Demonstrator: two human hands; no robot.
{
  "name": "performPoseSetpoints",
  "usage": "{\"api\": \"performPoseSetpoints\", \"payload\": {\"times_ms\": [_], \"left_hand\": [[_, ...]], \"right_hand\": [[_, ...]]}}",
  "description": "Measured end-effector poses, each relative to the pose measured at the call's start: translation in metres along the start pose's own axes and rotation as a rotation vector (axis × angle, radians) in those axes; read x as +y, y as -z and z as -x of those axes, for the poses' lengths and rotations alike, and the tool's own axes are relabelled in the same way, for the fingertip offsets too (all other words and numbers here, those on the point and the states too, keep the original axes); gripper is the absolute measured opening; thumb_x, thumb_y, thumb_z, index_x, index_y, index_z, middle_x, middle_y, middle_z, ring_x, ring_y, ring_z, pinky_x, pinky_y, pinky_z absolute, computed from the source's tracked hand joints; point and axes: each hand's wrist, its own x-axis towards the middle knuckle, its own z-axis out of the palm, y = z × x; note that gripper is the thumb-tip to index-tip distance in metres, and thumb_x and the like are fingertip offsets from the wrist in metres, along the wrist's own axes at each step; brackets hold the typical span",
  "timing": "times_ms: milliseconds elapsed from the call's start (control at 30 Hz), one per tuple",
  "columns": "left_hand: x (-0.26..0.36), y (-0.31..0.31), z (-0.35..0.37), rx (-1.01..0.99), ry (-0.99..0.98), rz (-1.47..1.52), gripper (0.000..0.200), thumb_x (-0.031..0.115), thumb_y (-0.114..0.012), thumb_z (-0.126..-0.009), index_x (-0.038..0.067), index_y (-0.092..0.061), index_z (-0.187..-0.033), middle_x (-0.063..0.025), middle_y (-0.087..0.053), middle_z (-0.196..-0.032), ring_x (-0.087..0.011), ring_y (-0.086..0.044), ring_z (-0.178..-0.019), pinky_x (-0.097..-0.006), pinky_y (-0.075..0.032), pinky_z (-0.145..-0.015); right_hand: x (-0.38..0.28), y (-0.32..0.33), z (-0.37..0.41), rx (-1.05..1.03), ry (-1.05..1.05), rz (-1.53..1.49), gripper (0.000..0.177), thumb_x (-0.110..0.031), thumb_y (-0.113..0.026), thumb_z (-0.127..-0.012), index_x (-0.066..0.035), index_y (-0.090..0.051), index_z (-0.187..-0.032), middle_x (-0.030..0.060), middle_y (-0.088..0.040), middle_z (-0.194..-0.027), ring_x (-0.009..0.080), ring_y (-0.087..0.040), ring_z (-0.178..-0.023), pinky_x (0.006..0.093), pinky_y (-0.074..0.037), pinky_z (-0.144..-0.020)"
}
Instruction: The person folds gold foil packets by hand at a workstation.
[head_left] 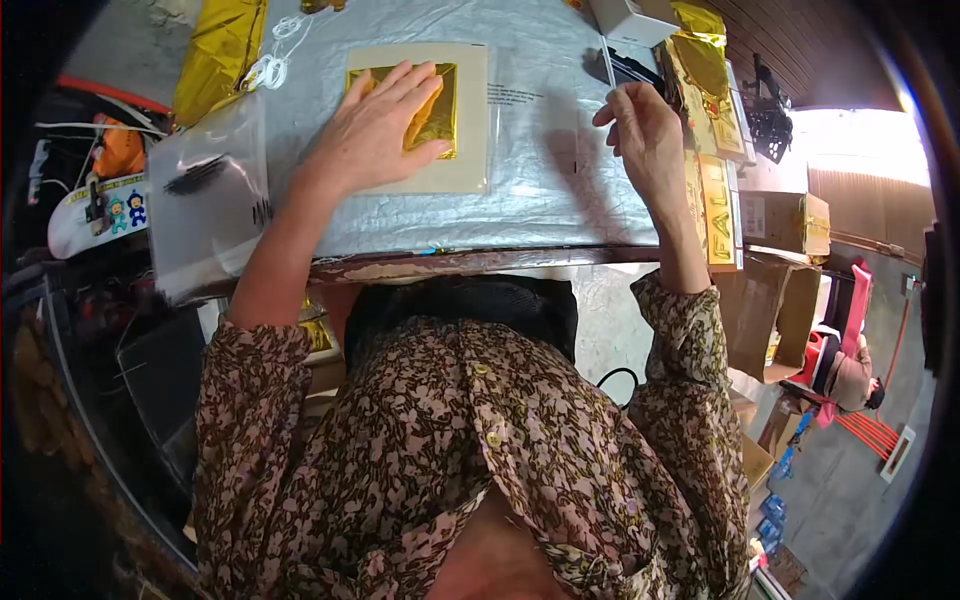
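My left hand (375,130) lies flat, fingers stretched out, on a shiny gold foil square (440,115). Under the foil is a beige card (395,185) in what looks like a clear plastic sleeve with small printed text at its right. At the right of the table, my right hand (648,135) is raised with its fingers curled and the thumb close to the index finger. Whatever it may pinch is too small to make out. Just beyond it lie thin black strips (630,68) beside a white box (635,20).
Gold letter packages (717,210) line the right table edge. Clear plastic bags (210,215) and a gold foil bag (217,60) lie at left, near white string (270,70). Cardboard boxes (765,310) stand at right; farther off is another person (848,378).
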Motion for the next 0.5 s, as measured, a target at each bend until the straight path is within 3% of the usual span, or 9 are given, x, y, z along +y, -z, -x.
{"api": "performPoseSetpoints", "payload": {"times_ms": [33, 100, 133, 200, 233, 300, 400, 500], "left_hand": [[0.002, 0.001, -0.002, 0.003, 0.000, -0.009, 0.085, 0.057, -0.065, -0.094, 0.005, -0.042, -0.157, -0.0128, -0.034, -0.167, -0.0299, -0.033, -0.154, -0.0428, -0.025, -0.127], [0.008, 0.002, -0.009, 0.107, -0.013, 0.095, 0.079, 0.052, -0.074, -0.089, 0.002, -0.053, -0.146, -0.0175, -0.052, -0.151, -0.0341, -0.046, -0.142, -0.0441, -0.037, -0.119], [0.018, 0.003, -0.013, 0.113, -0.014, 0.088, 0.079, 0.052, -0.074, -0.089, 0.002, -0.053, -0.146, -0.0175, -0.052, -0.151, -0.0341, -0.046, -0.142, -0.0441, -0.037, -0.119], [0.045, 0.003, -0.024, 0.139, 0.219, 0.348, 0.066, 0.046, -0.081, -0.085, 0.000, -0.059, -0.127, -0.0172, -0.062, -0.125, -0.0353, -0.059, -0.121, -0.0461, -0.047, -0.104], [0.053, -0.002, -0.029, 0.149, 0.224, 0.344, 0.066, 0.046, -0.081, -0.085, 0.000, -0.059, -0.127, -0.0172, -0.062, -0.125, -0.0353, -0.059, -0.121, -0.0461, -0.047, -0.104], [0.060, -0.015, -0.037, 0.122, 0.341, 0.352, 0.059, 0.044, -0.086, -0.079, 0.002, -0.058, -0.110, -0.0138, -0.062, -0.110, -0.0335, -0.063, -0.107, -0.0473, -0.051, -0.091], [0.060, -0.025, -0.038, 0.189, 0.361, 0.336, 0.061, 0.045, -0.089, -0.075, 0.006, -0.057, -0.109, -0.0121, -0.062, -0.109, -0.0331, -0.065, -0.102, -0.0470, -0.052, -0.087], [0.058, -0.025, -0.037, 0.213, 0.349, 0.371, 0.057, 0.047, -0.090, -0.075, 0.007, -0.061, -0.103, -0.0109, -0.063, -0.100, -0.0303, -0.064, -0.093, -0.0437, -0.052, -0.082]], "right_hand": [[-0.001, 0.000, 0.003, 0.011, 0.005, 0.007, 0.025, -0.023, -0.055, -0.109, 0.000, -0.063, -0.105, 0.0054, -0.071, -0.082, 0.0065, -0.055, -0.064, 0.0223, -0.046, -0.056], [0.004, -0.001, 0.007, 0.011, 0.040, -0.029, 0.022, -0.021, -0.056, -0.108, 0.000, -0.063, -0.104, 0.0036, -0.069, -0.081, 0.0062, -0.052, -0.062, 0.0224, -0.044, -0.057], [0.004, -0.002, 0.008, -0.020, 0.018, -0.026, 0.021, -0.020, -0.056, -0.108, 0.000, -0.063, -0.104, 0.0031, -0.069, -0.080, 0.0062, -0.051, -0.061, 0.0223, -0.043, -0.057], [-0.003, -0.005, 0.010, -0.076, -0.019, -0.002, 0.019, -0.017, -0.056, -0.108, 0.000, -0.063, -0.102, 0.0022, -0.067, -0.075, 0.0059, -0.050, -0.059, 0.0223, -0.041, -0.055], [-0.001, -0.010, 0.008, -0.106, -0.031, -0.031, 0.019, -0.017, -0.057, -0.107, 0.000, -0.063, -0.102, 0.0025, -0.066, -0.074, 0.0060, -0.050, -0.059, 0.0226, -0.041, -0.055], [0.009, -0.021, 0.004, -0.168, -0.042, -0.093, 0.019, -0.017, -0.057, -0.107, 0.000, -0.063, -0.101, 0.0033, -0.066, -0.074, 0.0068, -0.054, -0.058, 0.0238, -0.042, -0.053], [-0.007, -0.033, -0.002, -0.216, -0.177, -0.298, 0.020, -0.017, -0.057, -0.107, 0.000, -0.063, -0.100, 0.0031, -0.066, -0.074, 0.0079, -0.054, -0.056, 0.0247, -0.042, -0.052], [0.000, -0.050, -0.011, -0.239, -0.163, -0.336, 0.022, -0.018, -0.054, -0.109, 0.002, -0.061, -0.104, 0.0079, -0.072, -0.085, 0.0110, -0.064, -0.068, 0.0255, -0.052, -0.061]]}}
